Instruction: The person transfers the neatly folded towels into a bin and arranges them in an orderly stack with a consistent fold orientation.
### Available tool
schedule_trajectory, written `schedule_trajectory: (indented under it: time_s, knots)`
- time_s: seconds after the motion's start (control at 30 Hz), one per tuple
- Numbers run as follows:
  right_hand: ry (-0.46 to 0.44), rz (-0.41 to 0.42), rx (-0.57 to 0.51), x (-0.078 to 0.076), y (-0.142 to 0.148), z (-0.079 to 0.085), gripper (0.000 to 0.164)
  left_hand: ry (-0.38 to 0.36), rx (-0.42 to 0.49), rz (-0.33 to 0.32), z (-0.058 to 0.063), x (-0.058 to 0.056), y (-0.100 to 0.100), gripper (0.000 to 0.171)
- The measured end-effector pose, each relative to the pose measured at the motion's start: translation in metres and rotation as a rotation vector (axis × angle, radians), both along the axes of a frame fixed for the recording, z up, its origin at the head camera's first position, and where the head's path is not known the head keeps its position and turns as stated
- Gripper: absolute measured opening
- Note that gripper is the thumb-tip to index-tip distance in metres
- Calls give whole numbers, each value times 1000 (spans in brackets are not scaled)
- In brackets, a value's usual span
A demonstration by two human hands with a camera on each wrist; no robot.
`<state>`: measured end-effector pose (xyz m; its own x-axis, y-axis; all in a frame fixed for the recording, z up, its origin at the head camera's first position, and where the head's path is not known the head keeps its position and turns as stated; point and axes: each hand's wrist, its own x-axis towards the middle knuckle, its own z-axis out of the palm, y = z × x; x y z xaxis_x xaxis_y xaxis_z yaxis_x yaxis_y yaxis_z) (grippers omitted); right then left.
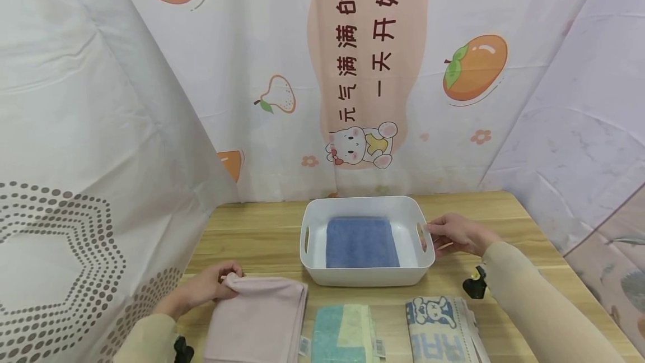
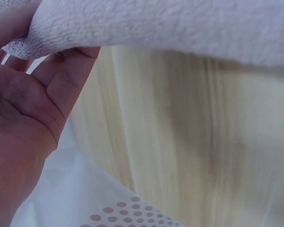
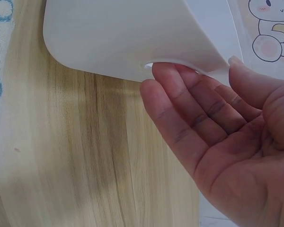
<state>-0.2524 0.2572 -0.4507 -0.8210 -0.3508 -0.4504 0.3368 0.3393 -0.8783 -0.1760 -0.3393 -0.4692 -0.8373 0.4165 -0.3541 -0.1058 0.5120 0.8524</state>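
Observation:
My left hand [image 1: 209,283] pinches the upper left corner of a folded pink towel [image 1: 259,318], raising that edge a little off the table. In the left wrist view, the towel's edge [image 2: 156,28] lies between thumb and fingers, above bare wood. At the right end of a white plastic basket [image 1: 365,278], my right hand [image 1: 461,232] holds the handle. The right wrist view has its fingertips [image 3: 168,78] at the handle slot and the thumb by the rim. Inside the basket, a folded blue towel [image 1: 360,242] lies flat.
A folded teal and yellow towel [image 1: 342,335] lies in front of the basket. Right of it is a folded towel with a blue bear print [image 1: 438,329]. The wooden table [image 1: 252,228] ends at a printed curtain [image 1: 272,144] behind, with more curtain at both sides.

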Motion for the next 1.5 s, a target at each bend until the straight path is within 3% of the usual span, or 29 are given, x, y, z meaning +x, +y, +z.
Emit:
schedule_trajectory:
  time_s: [0.27, 0.63, 0.83, 1.3, 1.5]
  knots:
    - [0, 6, -12, 1, 1, 0, 41, 61, 19, 13, 20, -3, 7, 29]
    - [11, 37, -15, 0, 0, 0, 43, 101, 79, -50, 48, -5, 19, 26]
    - [2, 1, 2, 1, 0, 0, 41, 138, 81, -34, 61, -7, 28, 22]
    - [20, 6, 4, 1, -1, 1, 42, 261, 46, -80, 84, -7, 61, 16]
    - [53, 25, 19, 1, -1, 3, 43, 252, 65, -61, 88, -9, 72, 15]
